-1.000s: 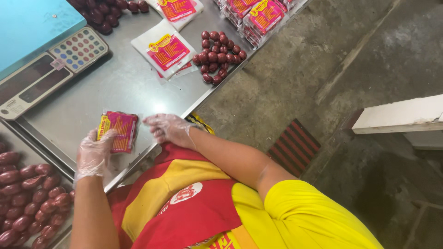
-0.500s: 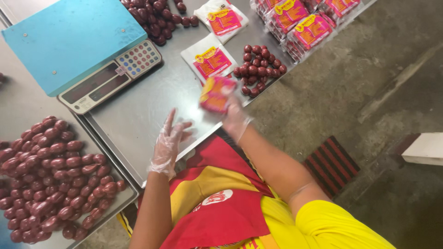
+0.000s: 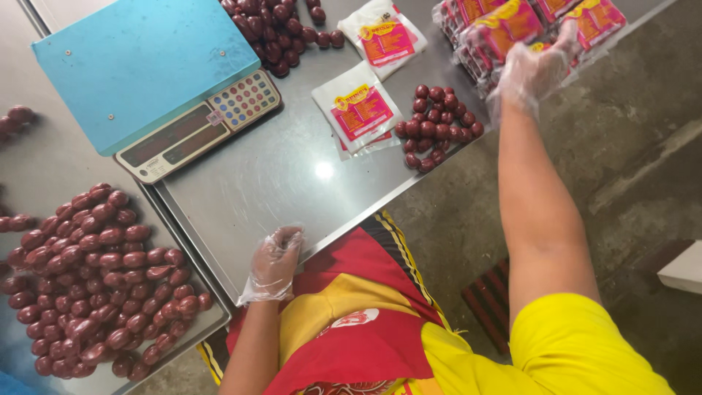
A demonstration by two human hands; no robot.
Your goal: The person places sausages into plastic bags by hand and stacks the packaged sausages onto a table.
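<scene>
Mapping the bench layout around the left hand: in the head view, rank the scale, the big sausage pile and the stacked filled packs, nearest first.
From the left hand at the table edge:
1. Big sausage pile, just to its left.
2. Scale, farther up the table.
3. Stacked filled packs, far corner, under the right hand.

We see a bare stainless-steel table [image 3: 292,197] carrying a digital weighing scale with a blue platform [image 3: 157,80], two flat white-and-pink printed pouches [image 3: 360,110], loose clusters of small dark-red sausages [image 3: 437,128], and stacked filled red packets [image 3: 504,33] at its far corner. Beside it, a shallow metal tray [image 3: 208,322] holds a large heap of the same sausages.
</scene>
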